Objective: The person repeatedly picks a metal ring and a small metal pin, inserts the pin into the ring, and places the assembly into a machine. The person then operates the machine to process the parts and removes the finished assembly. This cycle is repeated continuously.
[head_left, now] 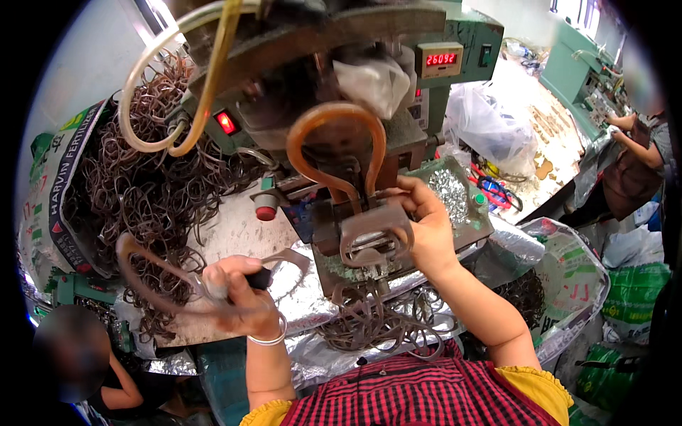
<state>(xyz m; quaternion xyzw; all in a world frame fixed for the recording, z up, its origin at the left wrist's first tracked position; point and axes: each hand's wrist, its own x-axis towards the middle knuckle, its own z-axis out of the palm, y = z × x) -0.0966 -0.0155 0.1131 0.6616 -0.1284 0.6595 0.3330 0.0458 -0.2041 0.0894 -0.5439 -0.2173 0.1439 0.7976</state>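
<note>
We'd best keep the brown loop (380, 145) upright & centred in the metal fixture (376, 228), at the machine's (465, 35) front, w/ skin clear of pinch pts. Our R hand (430, 231) reaches up-left, fingers bent beside the fixture; can't tell if they grip. Our L hand (245, 302), approx. level w/ the fixture's lower edge, is curled round a blurred strap (128, 252) + small black piece (260, 278).

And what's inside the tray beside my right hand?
The tray holds many small, shiny metallic pieces; whatever lies beneath them is covered, so I can't tell.
</note>
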